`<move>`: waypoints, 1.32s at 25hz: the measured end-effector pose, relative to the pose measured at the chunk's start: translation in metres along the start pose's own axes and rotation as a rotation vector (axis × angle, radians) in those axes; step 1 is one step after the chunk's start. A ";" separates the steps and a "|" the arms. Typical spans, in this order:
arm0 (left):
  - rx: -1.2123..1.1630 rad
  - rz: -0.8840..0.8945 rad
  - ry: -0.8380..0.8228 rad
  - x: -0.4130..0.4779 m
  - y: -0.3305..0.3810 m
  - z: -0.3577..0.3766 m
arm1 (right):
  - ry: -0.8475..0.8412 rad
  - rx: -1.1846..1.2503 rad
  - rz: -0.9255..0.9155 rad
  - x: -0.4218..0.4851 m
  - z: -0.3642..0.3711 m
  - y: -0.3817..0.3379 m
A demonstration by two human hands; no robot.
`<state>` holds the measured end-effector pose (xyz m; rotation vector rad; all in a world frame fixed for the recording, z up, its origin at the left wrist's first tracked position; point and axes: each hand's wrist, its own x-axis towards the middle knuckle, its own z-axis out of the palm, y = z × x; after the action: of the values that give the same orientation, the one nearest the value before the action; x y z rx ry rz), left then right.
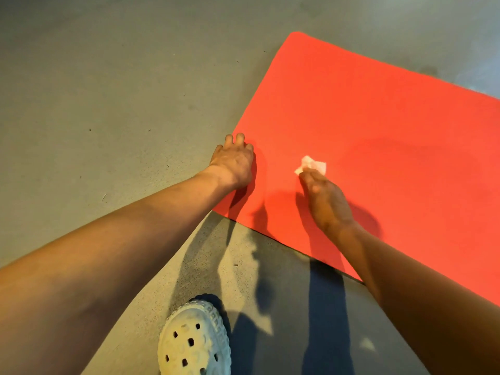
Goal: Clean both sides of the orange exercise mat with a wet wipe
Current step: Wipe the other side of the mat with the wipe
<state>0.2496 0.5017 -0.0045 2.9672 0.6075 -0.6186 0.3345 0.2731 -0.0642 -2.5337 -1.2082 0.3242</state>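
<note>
The orange exercise mat (378, 136) lies flat on the grey floor and runs from the middle of the view to the right edge. My left hand (234, 162) rests on the mat's left edge, fingers spread, holding it down. My right hand (326, 201) lies on the mat near its front edge and presses a crumpled white wet wipe (311, 165) onto the surface with its fingertips. Part of the wipe is hidden under those fingers.
Bare grey concrete floor (108, 90) spreads to the left and beyond the mat. My foot in a white perforated clog (194, 339) stands on the floor just in front of the mat's near corner. Shadows of my arms fall across the floor there.
</note>
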 end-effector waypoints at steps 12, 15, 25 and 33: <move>-0.045 0.214 -0.078 0.023 0.059 0.005 | -0.031 -0.038 -0.001 -0.024 -0.009 0.026; -0.015 0.222 -0.153 0.026 0.059 0.008 | 0.100 0.084 0.357 -0.037 -0.025 0.063; 0.038 0.179 -0.201 0.027 0.069 0.011 | -0.209 0.027 -0.280 -0.056 -0.010 -0.004; 0.125 0.217 -0.151 0.016 0.082 0.011 | -0.013 0.044 0.224 -0.067 -0.023 0.055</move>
<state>0.2909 0.4304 -0.0233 3.0031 0.2397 -0.8781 0.3399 0.1840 -0.0586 -2.6359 -0.9117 0.4152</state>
